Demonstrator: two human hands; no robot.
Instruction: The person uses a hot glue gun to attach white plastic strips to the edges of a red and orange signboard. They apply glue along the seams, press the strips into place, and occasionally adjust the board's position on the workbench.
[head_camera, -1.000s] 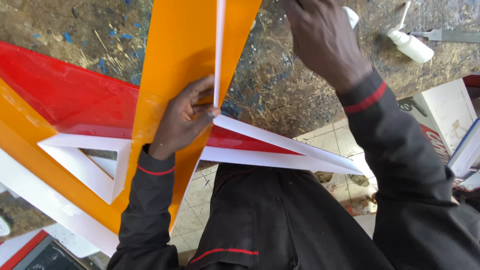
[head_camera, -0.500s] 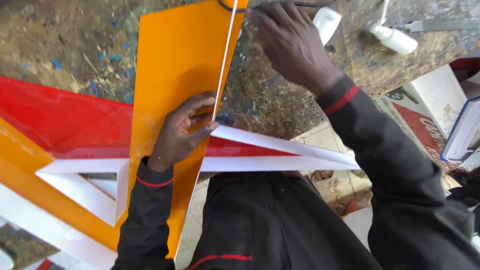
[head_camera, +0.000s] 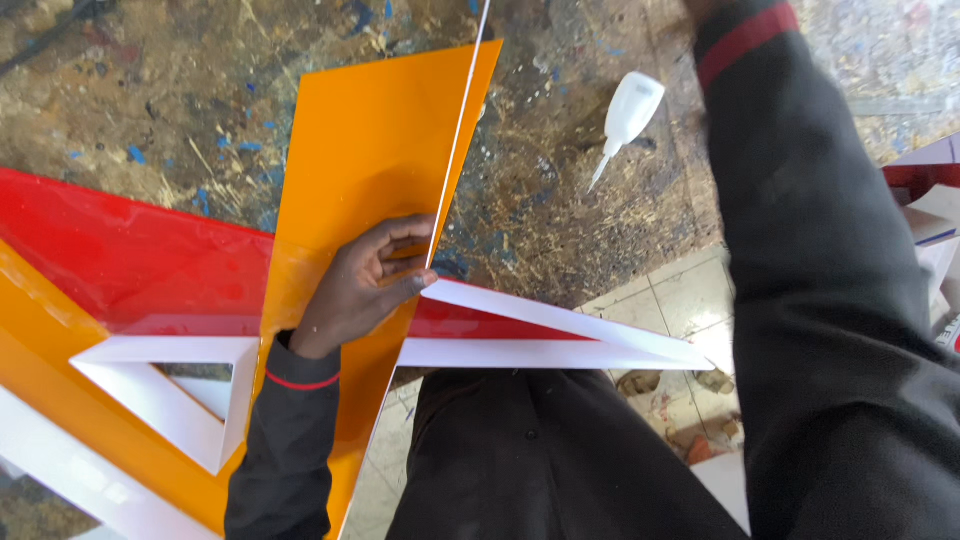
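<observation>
The left hand (head_camera: 365, 290) lies flat on an orange sheet (head_camera: 375, 160), fingers spread and loosely bent, their tips touching the lower end of a thin white strip (head_camera: 458, 140) that stands on edge along the sheet's right border. The strip runs from the fingertips toward 12 o'clock and passes out of the top of the view. The hand presses on the sheet and steadies the strip rather than clenching around either.

The right hand is out of view past the top edge at about 1 o'clock; only its dark sleeve (head_camera: 800, 260) with a red cuff band shows, so whether its fingers grip anything cannot be told. The sleeve blocks much of the right side of the bench.

The orange sheet lies over a red panel (head_camera: 130, 265) that stretches to 9 o'clock. At 7 o'clock from the hand sits a white triangular frame (head_camera: 165, 390), and at 4 o'clock a long white wedge of strips (head_camera: 560, 335) points to the right. A white squeeze bottle (head_camera: 625, 115) lies on the stained workbench (head_camera: 150, 90) at 2 o'clock, well apart from the hand, nozzle pointing down-left.
</observation>
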